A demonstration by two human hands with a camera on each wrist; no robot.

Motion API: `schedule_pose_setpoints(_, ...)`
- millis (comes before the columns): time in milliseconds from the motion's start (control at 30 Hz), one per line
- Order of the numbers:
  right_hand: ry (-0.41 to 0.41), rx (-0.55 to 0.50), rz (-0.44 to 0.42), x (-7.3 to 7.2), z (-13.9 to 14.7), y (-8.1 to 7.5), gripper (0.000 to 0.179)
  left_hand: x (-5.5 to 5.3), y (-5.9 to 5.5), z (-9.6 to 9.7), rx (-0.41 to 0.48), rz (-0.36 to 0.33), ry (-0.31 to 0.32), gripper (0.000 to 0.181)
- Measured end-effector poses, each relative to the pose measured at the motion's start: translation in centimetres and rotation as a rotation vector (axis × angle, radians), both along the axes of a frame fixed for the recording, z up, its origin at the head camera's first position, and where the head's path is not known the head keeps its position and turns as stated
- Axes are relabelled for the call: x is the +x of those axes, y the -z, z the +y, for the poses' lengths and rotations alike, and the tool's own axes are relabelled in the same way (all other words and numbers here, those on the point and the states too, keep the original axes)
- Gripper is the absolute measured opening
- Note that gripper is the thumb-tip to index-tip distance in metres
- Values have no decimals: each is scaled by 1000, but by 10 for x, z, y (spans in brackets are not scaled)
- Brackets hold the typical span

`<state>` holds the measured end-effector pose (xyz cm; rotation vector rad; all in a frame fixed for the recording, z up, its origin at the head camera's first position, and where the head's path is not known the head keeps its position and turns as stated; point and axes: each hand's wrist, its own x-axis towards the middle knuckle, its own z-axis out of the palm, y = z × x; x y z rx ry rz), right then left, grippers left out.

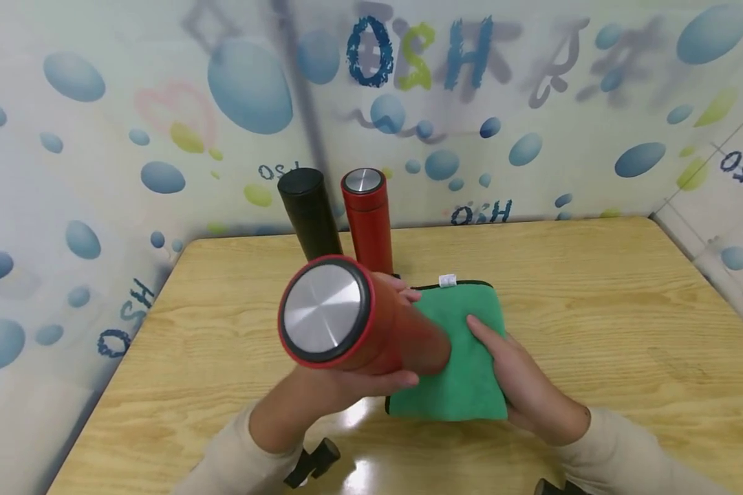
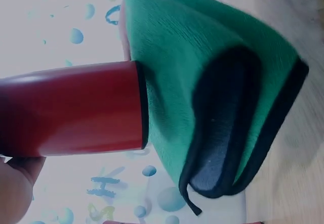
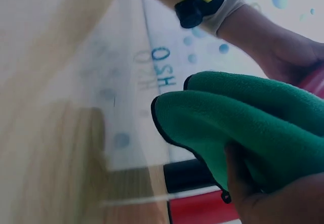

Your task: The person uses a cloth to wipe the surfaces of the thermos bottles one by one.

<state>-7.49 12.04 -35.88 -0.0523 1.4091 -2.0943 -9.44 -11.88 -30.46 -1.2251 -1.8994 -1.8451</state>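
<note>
A red thermos bottle (image 1: 408, 333) with a brushed silver lid top is tilted toward the head camera, and my left hand (image 1: 347, 388) grips it around the body. Its dark-rimmed base end meets a folded green cloth (image 1: 464, 399), as the left wrist view shows with the bottle (image 2: 76, 110) against the cloth (image 2: 167, 47). The cloth has black edging and a small white tag. My right hand (image 1: 523, 378) holds it from the right side, thumb on one face in the right wrist view and the other fingers mostly hidden behind the fabric.
Behind the held bottle, a black bottle (image 1: 312, 213) and another red bottle (image 1: 371, 227) with a silver-topped lid stand upright on the wooden table (image 1: 594, 309). A patterned wall (image 1: 532, 89) rises directly behind the table's far edge.
</note>
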Motion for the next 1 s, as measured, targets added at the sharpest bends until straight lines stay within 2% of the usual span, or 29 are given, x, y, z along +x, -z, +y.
schedule_pose_setpoints(67, -42, -61, -23, 1, -1, 2, 47, 1, 3, 1, -4, 11, 11, 75)
schedule_pose_setpoints(167, -66, -134, -42, 4, -2, 4, 44, 4, 4, 0, 4, -12, 35, 76)
schedule_pose_setpoints(233, -74, -167, -36, 5, -2, 3, 42, 6, 2, 0, 8, -28, 46, 76)
schedule_pose_setpoints(333, -89, -193, -10, 8, -1, 1, 39, 7, 0, -2, 24, -11, 31, 74)
schedule_pose_setpoints(500, -71, -197, 4, 9, 0, -2, 39, 6, -2, -1, 36, 32, -33, 70)
schedule_pose_setpoints(667, -59, -229, -2, 10, 0, -1, 39, 11, -1, 1, -3, 54, -42, 72)
schedule_pose_setpoints(867, -102, -248, 27, 10, -2, 1, 39, 11, -3, 5, 74, 74, -55, 72)
schedule_pose_setpoints(1000, -77, -220, 35, 10, -2, 0, 38, 7, 0, 6, 101, 82, -88, 72)
